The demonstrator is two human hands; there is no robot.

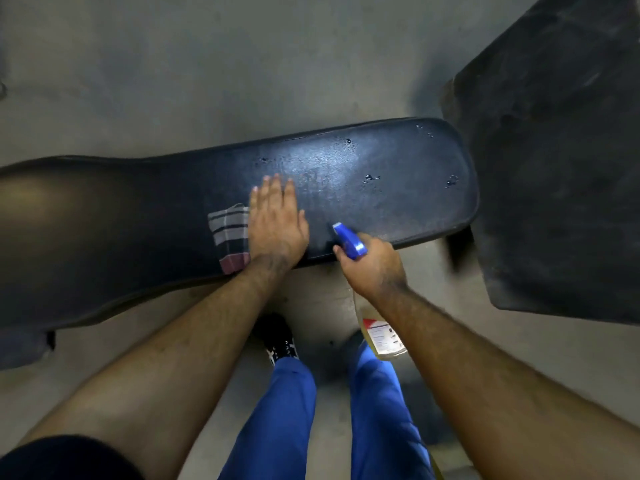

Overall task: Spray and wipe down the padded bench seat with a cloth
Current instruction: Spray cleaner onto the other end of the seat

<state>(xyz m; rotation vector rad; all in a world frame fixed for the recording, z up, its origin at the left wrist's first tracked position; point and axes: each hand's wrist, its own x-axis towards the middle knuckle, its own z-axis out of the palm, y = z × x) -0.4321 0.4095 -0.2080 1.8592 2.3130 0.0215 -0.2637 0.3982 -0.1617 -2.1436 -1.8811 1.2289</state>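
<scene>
The long, dark, padded vinyl bench seat [363,174] runs across the view from the left edge to a rounded end at the right, and its right half glistens with fine spray and a few larger droplets. On it, near the front edge and about midway along, lies a folded cloth [230,233] striped in grey, black and maroon. The left hand [277,220] lies palm-down over the right part of that cloth, its fingers [273,188] straight and close together, pointing toward the far edge of the seat; the wrist is bent slightly and the bare forearm reaches in from the lower left.

The right hand [372,263] hovers at the front edge of the seat, just right of the left hand, with its fingers curled round the neck of a clear plastic spray bottle [382,336] with a blue trigger head [349,242]. The nozzle points up and left over the seat surface, while the bottle body, holding yellowish liquid and bearing a red and white label, hangs down beneath the wrist. Whether a finger sits on the trigger cannot be told.

Below the arms show blue trousers [284,410] and a black shoe [277,337] on the grey concrete floor [207,64]. A dark rubbery mat [561,161] lies beyond the seat's right end.
</scene>
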